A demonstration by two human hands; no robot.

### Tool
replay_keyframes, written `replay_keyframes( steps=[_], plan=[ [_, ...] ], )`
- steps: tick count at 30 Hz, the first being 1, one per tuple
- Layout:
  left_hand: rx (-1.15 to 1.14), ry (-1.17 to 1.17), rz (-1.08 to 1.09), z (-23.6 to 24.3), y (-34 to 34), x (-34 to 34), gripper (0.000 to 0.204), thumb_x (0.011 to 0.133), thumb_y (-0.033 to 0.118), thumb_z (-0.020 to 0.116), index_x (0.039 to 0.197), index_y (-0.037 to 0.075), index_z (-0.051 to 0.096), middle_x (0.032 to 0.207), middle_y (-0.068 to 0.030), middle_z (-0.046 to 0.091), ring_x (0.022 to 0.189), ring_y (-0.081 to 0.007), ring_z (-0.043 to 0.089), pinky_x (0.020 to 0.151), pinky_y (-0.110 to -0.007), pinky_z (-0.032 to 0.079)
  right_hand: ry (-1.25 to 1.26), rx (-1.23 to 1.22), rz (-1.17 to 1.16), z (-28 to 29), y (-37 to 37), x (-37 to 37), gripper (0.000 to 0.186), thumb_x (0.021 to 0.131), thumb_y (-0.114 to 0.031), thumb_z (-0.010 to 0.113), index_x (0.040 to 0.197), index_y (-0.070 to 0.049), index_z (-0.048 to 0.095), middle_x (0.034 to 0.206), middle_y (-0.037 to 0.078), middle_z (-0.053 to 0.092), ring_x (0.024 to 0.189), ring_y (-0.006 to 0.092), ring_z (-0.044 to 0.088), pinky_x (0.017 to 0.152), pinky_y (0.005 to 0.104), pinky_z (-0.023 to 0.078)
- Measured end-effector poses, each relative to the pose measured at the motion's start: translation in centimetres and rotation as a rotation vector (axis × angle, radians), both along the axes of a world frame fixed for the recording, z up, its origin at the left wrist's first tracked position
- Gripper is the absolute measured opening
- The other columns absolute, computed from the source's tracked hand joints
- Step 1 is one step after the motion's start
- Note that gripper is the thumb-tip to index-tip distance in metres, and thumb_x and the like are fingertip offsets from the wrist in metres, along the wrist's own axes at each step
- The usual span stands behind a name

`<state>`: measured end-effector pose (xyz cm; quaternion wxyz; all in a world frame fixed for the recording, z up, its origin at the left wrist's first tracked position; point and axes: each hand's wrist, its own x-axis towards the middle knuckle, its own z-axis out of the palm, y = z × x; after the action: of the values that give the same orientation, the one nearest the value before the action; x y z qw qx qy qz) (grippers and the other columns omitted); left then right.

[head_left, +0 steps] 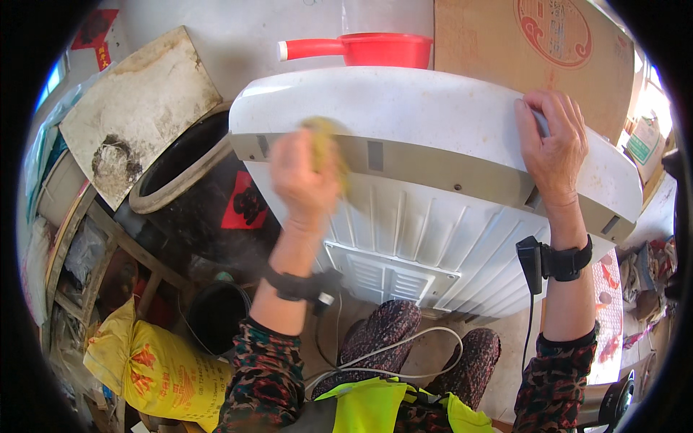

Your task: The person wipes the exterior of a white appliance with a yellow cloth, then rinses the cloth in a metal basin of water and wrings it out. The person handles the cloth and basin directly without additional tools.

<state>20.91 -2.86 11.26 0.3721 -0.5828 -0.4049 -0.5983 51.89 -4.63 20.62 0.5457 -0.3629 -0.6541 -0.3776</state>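
Note:
My left hand (pixel 303 173), blurred by motion, is closed on a yellow cloth or sponge (pixel 326 137) against the grey strip below the white appliance's rounded top (pixel 375 101), toward its left end. My right hand (pixel 550 141) grips the top edge near the right side, fingers curled over it. The appliance's ribbed white panel (pixel 419 209) faces me, with a louvred plate low on it. A red plastic dipper (pixel 386 50) lies behind the top. Straps with small devices are on both wrists.
A dark vat (pixel 202 224) and stained board (pixel 130 108) stand left, above a black bucket (pixel 216 317) and yellow sack (pixel 166 368). A cardboard sheet (pixel 491 43) is behind. Cables loop by my knees. Clutter lines the right side (pixel 642 274).

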Motion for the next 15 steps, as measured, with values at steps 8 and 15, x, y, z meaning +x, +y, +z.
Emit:
replay_keyframes(
  steps=[8,15],
  plan=[
    [-0.046,0.191,-0.13,-1.7,-1.2,2.1,0.037,0.077,0.01,0.077,0.11,-0.001,0.062,0.102,-0.0172,0.063,0.091,-0.0359,0.062,0.079,-0.043,0.052,0.006,0.002,0.024,0.0,-0.1,0.2,0.007,0.08,-0.014,0.07,0.079,-0.009,0.065,0.078,0.002,0.062,0.077,0.0244,0.058,0.072,0.0349,0.047],
    [-0.106,-0.043,0.157,-1.7,-0.3,-2.8,0.035,0.079,0.012,0.074,0.109,0.0,0.062,0.104,-0.0194,0.063,0.093,-0.0379,0.06,0.08,-0.043,0.051,0.014,0.002,-0.002,-0.2,0.2,0.2,0.008,0.079,-0.014,0.071,0.078,-0.009,0.065,0.077,0.003,0.061,0.076,0.0246,0.058,0.072,0.035,0.047]
  ],
)
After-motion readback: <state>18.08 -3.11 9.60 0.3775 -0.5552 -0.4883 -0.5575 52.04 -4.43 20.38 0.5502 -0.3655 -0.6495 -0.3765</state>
